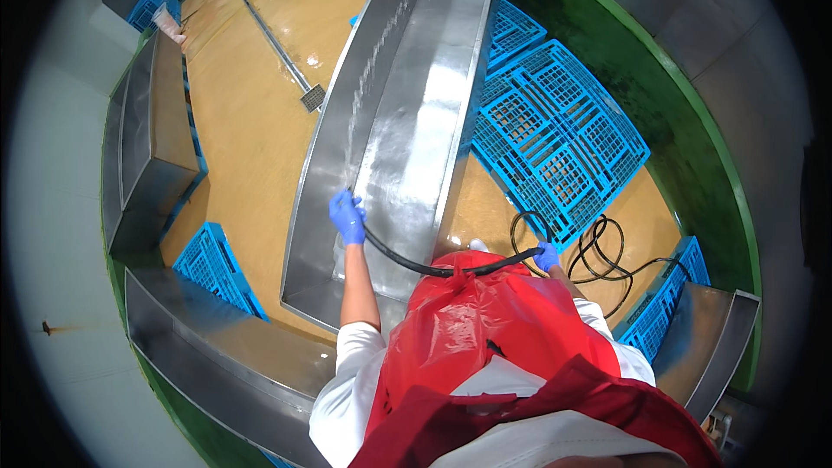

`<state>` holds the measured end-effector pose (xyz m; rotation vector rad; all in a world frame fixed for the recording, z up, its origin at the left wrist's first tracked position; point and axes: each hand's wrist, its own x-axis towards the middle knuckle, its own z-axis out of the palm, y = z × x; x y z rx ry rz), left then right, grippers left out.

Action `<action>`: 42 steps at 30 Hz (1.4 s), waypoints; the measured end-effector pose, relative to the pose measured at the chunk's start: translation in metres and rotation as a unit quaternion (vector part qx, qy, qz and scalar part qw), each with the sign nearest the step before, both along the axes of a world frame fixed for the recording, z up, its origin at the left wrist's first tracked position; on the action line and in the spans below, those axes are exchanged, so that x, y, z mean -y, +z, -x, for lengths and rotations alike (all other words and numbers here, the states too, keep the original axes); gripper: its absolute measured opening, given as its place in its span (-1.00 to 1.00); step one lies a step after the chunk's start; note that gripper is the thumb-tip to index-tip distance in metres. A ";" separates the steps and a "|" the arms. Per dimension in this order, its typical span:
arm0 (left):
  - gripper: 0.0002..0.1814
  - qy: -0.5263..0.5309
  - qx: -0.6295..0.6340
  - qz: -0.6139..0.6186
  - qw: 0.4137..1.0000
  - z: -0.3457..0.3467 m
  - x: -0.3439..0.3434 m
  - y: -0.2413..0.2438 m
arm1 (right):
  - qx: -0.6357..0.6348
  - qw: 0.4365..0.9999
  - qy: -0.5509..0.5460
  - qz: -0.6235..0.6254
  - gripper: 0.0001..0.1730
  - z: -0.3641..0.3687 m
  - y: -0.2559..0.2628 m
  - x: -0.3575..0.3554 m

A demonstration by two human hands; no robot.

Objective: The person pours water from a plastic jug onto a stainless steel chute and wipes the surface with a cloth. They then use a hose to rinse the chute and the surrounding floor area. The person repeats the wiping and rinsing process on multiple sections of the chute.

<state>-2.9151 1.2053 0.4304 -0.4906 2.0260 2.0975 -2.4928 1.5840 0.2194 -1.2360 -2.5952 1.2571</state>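
Note:
My left hand (348, 216), in a blue glove, grips the outlet end of a black rubber hose (409, 264). A stream of water (364, 78) arcs from it along the side wall of a long stainless-steel trough (406, 117). My right hand (546, 256), gloved the same way, holds the hose farther back, outside the trough's right edge. Between my hands the hose sags across the front of my red plastic apron (455, 318). Water wets part of the trough's inside.
Blue plastic pallets (559, 136) lie right of the trough, and hose coils (604, 253) rest on the tan floor. Steel troughs stand at the left (156, 136), lower left (227, 344) and lower right (705, 344). A floor drain grate (313, 98) lies left of the middle trough.

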 end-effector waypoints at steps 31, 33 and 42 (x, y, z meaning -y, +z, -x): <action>-0.65 0.381 0.182 -0.514 0.747 -0.321 0.206 -0.099 | 0.078 0.964 0.251 0.041 -0.66 0.061 -0.032 -0.048; -0.66 0.341 0.176 -0.535 0.752 -0.329 0.197 -0.088 | 0.091 0.955 0.282 0.025 -0.67 0.077 -0.031 -0.060; -0.62 0.157 0.241 -0.442 0.849 -0.283 0.146 -0.045 | 0.075 0.919 0.386 -0.003 -0.82 0.152 -0.004 -0.084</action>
